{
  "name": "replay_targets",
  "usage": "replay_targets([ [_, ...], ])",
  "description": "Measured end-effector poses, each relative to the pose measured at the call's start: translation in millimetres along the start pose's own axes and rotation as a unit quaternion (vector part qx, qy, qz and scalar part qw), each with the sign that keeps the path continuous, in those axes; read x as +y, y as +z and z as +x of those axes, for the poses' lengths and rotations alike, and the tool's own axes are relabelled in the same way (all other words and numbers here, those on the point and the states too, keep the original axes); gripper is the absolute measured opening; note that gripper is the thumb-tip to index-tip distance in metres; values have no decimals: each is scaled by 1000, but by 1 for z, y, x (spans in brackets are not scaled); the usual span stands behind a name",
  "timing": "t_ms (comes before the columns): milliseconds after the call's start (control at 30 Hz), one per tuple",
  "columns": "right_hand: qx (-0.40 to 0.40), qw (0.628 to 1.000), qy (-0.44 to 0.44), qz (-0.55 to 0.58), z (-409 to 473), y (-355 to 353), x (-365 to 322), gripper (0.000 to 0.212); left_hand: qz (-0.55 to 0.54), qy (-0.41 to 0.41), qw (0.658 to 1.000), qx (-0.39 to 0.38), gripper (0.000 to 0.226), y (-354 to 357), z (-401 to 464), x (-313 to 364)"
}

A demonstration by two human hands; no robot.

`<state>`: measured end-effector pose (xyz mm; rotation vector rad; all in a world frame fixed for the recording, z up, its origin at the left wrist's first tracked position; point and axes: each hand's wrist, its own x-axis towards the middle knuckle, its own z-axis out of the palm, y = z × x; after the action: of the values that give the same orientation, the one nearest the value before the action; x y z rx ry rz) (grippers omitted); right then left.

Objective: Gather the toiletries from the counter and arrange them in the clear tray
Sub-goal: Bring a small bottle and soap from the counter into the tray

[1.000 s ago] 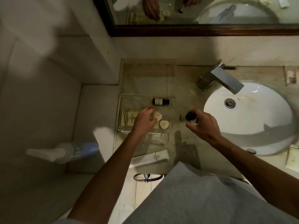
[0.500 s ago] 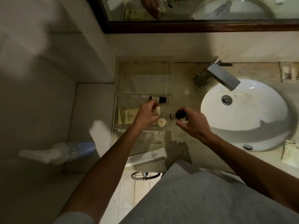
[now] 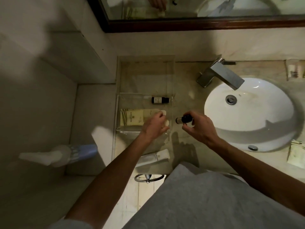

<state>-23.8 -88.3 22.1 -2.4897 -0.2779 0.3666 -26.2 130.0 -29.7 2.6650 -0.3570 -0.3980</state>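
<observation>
A clear plastic tray [image 3: 119, 111] sits at the left end of the pale marble counter [image 3: 186, 90], close against the wall corner, and several toiletries already lie in it: a small dark bottle with a pale label [image 3: 159, 100] on its side near the far wall of the tray, a cream-coloured packet with striped edging [image 3: 132, 117] in the middle, and small white round soaps [image 3: 163, 112] beside the packet. The person's left hand [image 3: 155, 125] reaches down into the tray over the near end of the packet, fingers curled over one of the soaps; whether they actually pinch it I cannot tell, since the hand covers it. The right hand [image 3: 200, 128] hovers just outside the tray's right wall, thumb and fingers clamped on a second small dark bottle with a black cap [image 3: 184, 119], held on its side above the counter between the tray and the white oval sink basin [image 3: 250, 113]. A white squeeze tube [image 3: 154, 158] lies on the counter's near edge, in front of the tray. A square chrome tap [image 3: 220, 74] juts over the basin, more small packets sit at the counter's far right [image 3: 294, 71], and a dark-framed mirror [image 3: 198, 24] hangs on the wall behind.
</observation>
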Motion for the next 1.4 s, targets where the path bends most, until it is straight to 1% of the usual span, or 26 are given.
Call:
replay_targets([
  [100, -12, 1000, -4, -1, 1, 3, -1, 31, 31, -41, 999, -11, 31, 4, 2, 10],
  [167, -18, 1000, -7, -3, 1, 4, -1, 31, 32, -55, 998, -11, 31, 2, 5, 14],
  [267, -8, 1000, -12, 1, 0, 2, -3, 31, -28, -70, 997, 7, 41, -5, 3, 13],
  [367, 4, 1000, -15, 6, 0, -2, -1, 30, -124, -99, 987, 5, 36, -9, -8, 0],
  [433, 4, 1000, -14, 7, 0, -2, 1, 30, -129, -109, 986, 8, 33, -10, -16, -14],
  [567, -2, 1000, -8, 16, -3, 0, 3, 31, -95, -99, 990, 39, 29, -10, -19, -21],
  [667, 1, 1000, -9, 15, -5, 1, 2, 32, -61, -103, 992, 37, 30, -5, -15, -11],
  [800, 7, 1000, -9, 14, -8, 0, 4, 32, -23, -39, 999, 28, 28, -1, -7, 0],
  [900, 16, 1000, -7, 6, -9, -1, 5, 31, -23, -16, 999, 21, 26, -1, -4, 2],
  [967, 19, 1000, -3, 7, -10, -2, 5, 30, -36, -22, 999, 31, 24, -1, -4, 0],
  [1067, 23, 1000, -3, 16, -11, -3, 5, 30, -61, -79, 991, 89, 29, -7, 1, -3],
  [1100, 24, 1000, -5, 19, -11, -2, 5, 30, -68, -95, 989, 93, 32, -9, 5, -4],
  [1200, 27, 999, -9, 23, -8, -1, 4, 32, -84, -102, 990, 53, 39, -12, 15, -2],
  [1300, 43, 999, -4, 31, -5, -1, 2, 36, -84, -77, 993, 18, 37, -11, 20, -2],
  [1367, 53, 998, 1, 38, -1, 0, -1, 37, -90, -69, 993, 15, 36, -10, 18, -3],
  [1400, 55, 998, 2, 40, 2, 1, -3, 37, -94, -68, 993, 26, 35, -9, 17, -4],
])
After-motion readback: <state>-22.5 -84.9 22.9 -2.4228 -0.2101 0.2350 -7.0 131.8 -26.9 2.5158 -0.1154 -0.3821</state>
